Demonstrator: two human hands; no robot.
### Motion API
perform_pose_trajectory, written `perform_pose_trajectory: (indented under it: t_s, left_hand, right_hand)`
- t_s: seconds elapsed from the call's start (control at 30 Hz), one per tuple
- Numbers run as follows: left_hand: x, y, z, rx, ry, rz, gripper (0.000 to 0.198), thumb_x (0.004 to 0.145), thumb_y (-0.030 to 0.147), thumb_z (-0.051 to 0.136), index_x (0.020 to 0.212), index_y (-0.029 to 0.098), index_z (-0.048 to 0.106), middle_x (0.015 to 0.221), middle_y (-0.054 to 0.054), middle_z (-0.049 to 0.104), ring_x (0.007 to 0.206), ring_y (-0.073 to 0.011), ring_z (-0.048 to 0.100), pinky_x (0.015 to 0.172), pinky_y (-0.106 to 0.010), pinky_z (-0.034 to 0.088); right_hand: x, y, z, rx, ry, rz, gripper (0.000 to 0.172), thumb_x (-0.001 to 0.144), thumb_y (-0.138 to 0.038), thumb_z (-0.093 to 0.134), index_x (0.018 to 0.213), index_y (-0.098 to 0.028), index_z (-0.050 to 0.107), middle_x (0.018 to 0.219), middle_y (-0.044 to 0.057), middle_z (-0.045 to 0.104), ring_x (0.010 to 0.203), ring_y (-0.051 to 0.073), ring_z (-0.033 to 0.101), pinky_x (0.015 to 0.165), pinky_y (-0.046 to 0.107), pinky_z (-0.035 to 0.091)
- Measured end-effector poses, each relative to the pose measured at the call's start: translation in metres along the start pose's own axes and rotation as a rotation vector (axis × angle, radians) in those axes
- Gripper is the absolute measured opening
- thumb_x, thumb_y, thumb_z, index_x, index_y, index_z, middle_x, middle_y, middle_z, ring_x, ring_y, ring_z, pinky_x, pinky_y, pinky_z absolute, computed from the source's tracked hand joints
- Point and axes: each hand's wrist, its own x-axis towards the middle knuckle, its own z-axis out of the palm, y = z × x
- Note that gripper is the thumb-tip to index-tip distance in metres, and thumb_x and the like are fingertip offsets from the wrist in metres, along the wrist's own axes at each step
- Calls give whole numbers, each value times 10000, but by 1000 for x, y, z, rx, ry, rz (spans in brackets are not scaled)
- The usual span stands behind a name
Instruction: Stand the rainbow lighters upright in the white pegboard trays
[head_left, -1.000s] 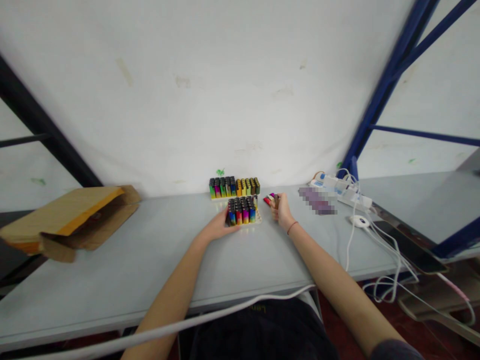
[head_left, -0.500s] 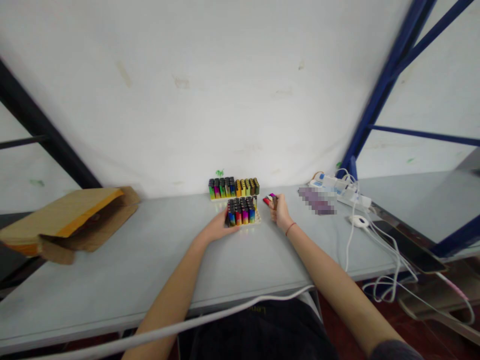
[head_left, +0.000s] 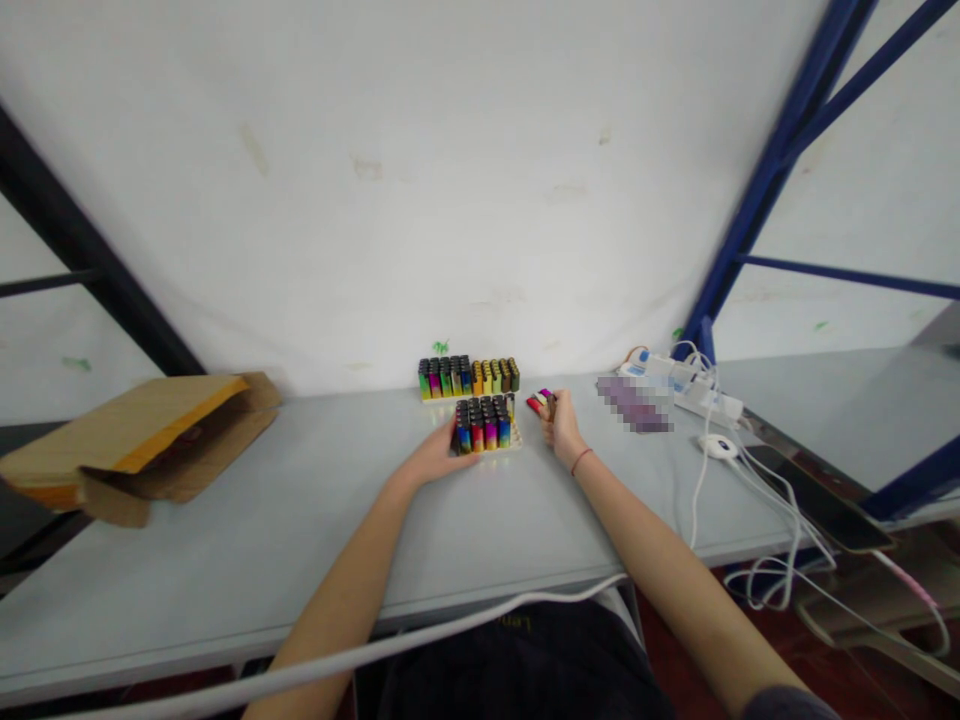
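Note:
Rows of upright colourful lighters (head_left: 484, 426) with black tops stand in a pale tray (head_left: 517, 437) on the table. My left hand (head_left: 436, 455) is closed around the tray's left side, thumb along the front. Pale tray slots show at its right end, with one lighter standing behind them. To the right, my right hand (head_left: 561, 425) is closed on several lighters (head_left: 538, 401), red and purple ends sticking out to the left; the fingers hide the rest. Behind the tray stand another block of multicoloured lighters (head_left: 445, 377) and a block of yellow and dark ones (head_left: 496, 376).
An open cardboard box (head_left: 150, 440) lies at the left. On the right are a power strip (head_left: 705, 398), a blurred-out purple item (head_left: 636, 404), white cables (head_left: 787, 560) and a dark phone-like slab (head_left: 821, 497). A white cable (head_left: 420, 645) crosses in front of me.
Both hands keep nearly the same place and hold. The view has shifted only slightly.

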Motion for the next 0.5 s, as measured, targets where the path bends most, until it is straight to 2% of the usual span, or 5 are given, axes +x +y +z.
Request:
perform_pose_trajectory:
  t_s: [0.17,0.3,0.37,0.5]
  left_hand:
    - [-1,0,0,14,-4,-11,907,764,552,742,1473,80,430,1473,-201,552,1322,-395,550,1146,-531,420]
    - [0,0,0,9,-5,-9,936,753,581,747,1471,68,434,1465,-205,557,1315,-397,555,1144,-519,426]
    - [0,1,0,-1,-4,-2,922,758,566,749,1476,85,427,1474,-196,553,1321,-394,550,1146,-528,421]
    - [0,1,1,6,-9,-5,919,769,551,740,1491,94,404,1488,-195,539,1336,-390,538,1150,-535,413]
  right_hand:
    - [2,-1,-3,-42,-46,-9,419,980,-444,252,608,-252,256,413,-71,168,371,97,90,398,263,62]
    - [7,5,-1,-74,-23,-73,415,973,-464,279,618,-252,316,422,-76,199,370,100,138,388,256,109]
    - [11,10,-1,-125,-14,-182,405,963,-503,332,655,-244,381,443,-76,272,380,100,217,392,243,170]
    - [18,18,-3,-245,-57,-515,276,862,-493,559,810,-237,471,537,-83,427,481,108,396,477,217,322]
